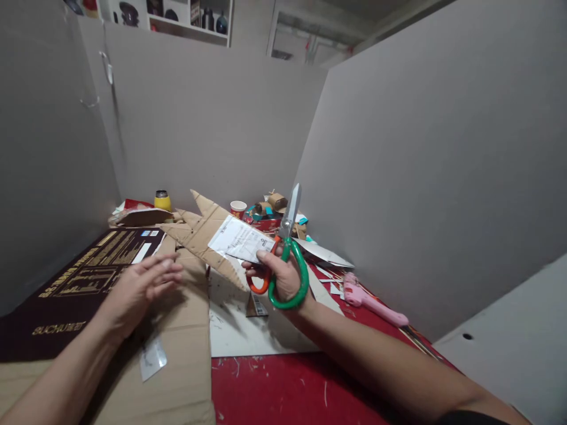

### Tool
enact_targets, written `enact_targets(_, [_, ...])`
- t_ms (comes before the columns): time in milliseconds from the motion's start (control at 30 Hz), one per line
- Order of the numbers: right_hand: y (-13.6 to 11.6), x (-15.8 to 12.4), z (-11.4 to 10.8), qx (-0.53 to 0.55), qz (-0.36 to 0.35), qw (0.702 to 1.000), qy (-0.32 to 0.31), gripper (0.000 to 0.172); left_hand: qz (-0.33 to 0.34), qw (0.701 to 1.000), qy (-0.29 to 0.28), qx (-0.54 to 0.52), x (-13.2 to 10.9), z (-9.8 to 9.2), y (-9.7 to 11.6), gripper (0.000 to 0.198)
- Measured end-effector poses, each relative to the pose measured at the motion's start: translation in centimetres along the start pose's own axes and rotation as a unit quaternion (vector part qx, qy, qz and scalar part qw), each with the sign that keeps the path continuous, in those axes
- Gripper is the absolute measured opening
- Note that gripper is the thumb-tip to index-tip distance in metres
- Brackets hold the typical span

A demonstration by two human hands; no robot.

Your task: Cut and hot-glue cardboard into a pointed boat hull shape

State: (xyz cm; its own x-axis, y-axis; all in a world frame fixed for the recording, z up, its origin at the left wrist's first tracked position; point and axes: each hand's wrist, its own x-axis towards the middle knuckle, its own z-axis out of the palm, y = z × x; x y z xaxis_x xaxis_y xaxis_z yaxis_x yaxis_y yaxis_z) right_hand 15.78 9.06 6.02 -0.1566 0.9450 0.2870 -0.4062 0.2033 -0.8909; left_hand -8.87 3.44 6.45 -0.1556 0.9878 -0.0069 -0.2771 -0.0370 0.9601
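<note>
Head view, cardboard cutout [201,233], label [237,239] unreadable

One head-worn view is recorded. The camera looks from the wearer's head, forward and down over the red tabletop [270,389]. The left hand [148,283] and right hand [287,276] appear at close range, forearms [363,347] entering from the lower corners. The grey back panel [212,118] stands farther off; a shelf [190,29] shows above its top edge.
</note>
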Motion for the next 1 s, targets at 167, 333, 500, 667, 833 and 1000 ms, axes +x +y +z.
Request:
enact_targets(167, [1.2,-3.2,1.5,-0.028,-0.022,0.998,-0.046,0.030,-0.049,0.985,-0.167,-0.022,-2.8,3.7,-1.9,0.028])
enact_targets(333, [1.6,-5.1,2.2,-0.073,0.021,0.991,-0.109,0.030,0.008,0.991,-0.125,-0.039,-3.3,4.0,-1.8,0.029])
enact_targets(500, [1.4,-4.4,1.5,-0.039,-0.034,0.996,-0.068,0.024,0.041,0.993,-0.111,-0.020,-3.0,3.2,-0.9,0.025])
enact_targets(667, [1.0,-4.3,1.6,-0.059,0.016,0.995,-0.076,0.032,0.006,0.994,-0.103,-0.034,-3.6,3.5,-0.9,0.026])
enact_targets(833, [0.6,-4.5,2.3,-0.096,0.029,0.993,-0.058,0.040,-0.004,0.993,-0.103,-0.056,-3.9,4.1,-2.0,0.031])
enact_targets(1000, [-0.7,-4.6,1.0,-0.161,0.008,0.980,-0.118,0.034,0.047,0.995,-0.050,-0.066,-3.6,3.8,-2.0,0.035])
